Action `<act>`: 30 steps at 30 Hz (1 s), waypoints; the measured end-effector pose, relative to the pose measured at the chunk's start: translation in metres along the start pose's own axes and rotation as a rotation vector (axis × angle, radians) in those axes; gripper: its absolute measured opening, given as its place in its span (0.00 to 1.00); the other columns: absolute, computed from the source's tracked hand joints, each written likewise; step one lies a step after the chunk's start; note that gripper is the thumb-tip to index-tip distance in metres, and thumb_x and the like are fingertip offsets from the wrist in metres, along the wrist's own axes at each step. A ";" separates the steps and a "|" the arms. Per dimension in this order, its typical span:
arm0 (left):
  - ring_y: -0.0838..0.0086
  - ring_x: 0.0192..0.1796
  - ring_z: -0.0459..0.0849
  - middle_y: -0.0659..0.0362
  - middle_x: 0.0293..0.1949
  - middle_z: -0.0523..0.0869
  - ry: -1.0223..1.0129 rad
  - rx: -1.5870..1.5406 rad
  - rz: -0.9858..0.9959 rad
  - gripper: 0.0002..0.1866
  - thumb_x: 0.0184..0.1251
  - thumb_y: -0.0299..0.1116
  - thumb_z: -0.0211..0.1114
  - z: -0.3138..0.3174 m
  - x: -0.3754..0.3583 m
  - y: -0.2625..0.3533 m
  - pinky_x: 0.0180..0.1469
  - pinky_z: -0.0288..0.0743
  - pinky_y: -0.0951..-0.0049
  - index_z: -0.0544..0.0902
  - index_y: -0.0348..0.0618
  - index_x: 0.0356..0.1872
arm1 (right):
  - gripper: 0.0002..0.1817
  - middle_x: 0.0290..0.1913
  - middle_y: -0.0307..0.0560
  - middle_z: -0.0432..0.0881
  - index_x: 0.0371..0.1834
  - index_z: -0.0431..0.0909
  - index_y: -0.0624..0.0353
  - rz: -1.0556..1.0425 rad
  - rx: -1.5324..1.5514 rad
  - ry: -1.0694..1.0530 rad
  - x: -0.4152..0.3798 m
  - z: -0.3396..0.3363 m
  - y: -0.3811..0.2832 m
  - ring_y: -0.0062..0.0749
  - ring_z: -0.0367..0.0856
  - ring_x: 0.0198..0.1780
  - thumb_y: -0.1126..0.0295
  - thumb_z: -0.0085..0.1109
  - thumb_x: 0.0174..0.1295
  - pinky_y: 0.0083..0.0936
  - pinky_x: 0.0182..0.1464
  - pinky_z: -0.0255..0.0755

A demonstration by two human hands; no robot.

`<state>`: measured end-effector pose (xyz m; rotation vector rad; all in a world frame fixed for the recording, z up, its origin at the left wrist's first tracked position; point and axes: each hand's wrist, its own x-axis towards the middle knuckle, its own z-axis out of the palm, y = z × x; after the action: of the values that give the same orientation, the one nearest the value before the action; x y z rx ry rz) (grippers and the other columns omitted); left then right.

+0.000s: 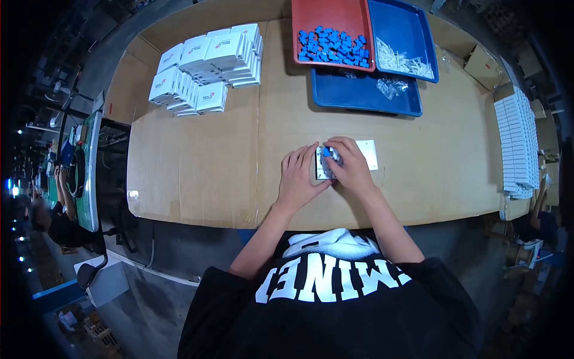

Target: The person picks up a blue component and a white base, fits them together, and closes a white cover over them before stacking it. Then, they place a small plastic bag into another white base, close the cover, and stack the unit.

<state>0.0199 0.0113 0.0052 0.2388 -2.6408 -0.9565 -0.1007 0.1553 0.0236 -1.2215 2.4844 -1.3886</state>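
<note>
On the cardboard-covered table in front of me lies a small white box (pixel 320 172) with grey and clear contents that are too small to make out. My left hand (pixel 297 180) holds it along its left side, with the thumb at the near edge. My right hand (pixel 353 169) comes over the box from the right, its fingers pinched round a small blue piece (pixel 327 152). Whether the blue piece touches the box is hidden by the fingers. Just right of the right hand lies a flat white piece (pixel 369 154), partly covered by that hand.
Stacked white boxes (pixel 210 54) stand at the back left. A red tray (pixel 330 15) holds many blue pieces, and a blue tray (pixel 397 24) holds white sticks. Beneath them sits another blue tray (pixel 365 103) with clear bags. White boxes (pixel 515 143) line the right edge. Other people work on both sides.
</note>
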 end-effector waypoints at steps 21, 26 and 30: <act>0.58 0.75 0.70 0.50 0.70 0.76 -0.028 -0.056 -0.027 0.52 0.48 0.41 0.82 -0.001 0.001 -0.007 0.78 0.56 0.51 0.67 0.45 0.78 | 0.16 0.69 0.54 0.79 0.55 0.89 0.57 -0.079 -0.466 -0.139 -0.008 0.001 -0.013 0.54 0.71 0.75 0.67 0.67 0.66 0.56 0.76 0.63; 0.55 0.77 0.67 0.48 0.76 0.69 0.077 -0.066 0.037 0.53 0.51 0.42 0.80 0.001 0.001 -0.014 0.77 0.57 0.51 0.63 0.42 0.80 | 0.25 0.76 0.56 0.73 0.66 0.83 0.54 0.034 -0.262 -0.095 -0.008 -0.036 0.028 0.55 0.65 0.80 0.63 0.69 0.66 0.55 0.80 0.57; 0.50 0.75 0.67 0.45 0.74 0.68 0.065 -0.033 -0.035 0.53 0.55 0.41 0.79 0.001 0.000 -0.002 0.76 0.58 0.51 0.60 0.42 0.81 | 0.30 0.76 0.54 0.72 0.68 0.82 0.54 0.184 -0.197 -0.229 -0.015 -0.082 0.032 0.54 0.68 0.77 0.60 0.74 0.61 0.40 0.78 0.64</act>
<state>0.0197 0.0105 0.0035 0.3039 -2.5683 -0.9856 -0.1417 0.2315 0.0442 -1.0774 2.5394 -0.9250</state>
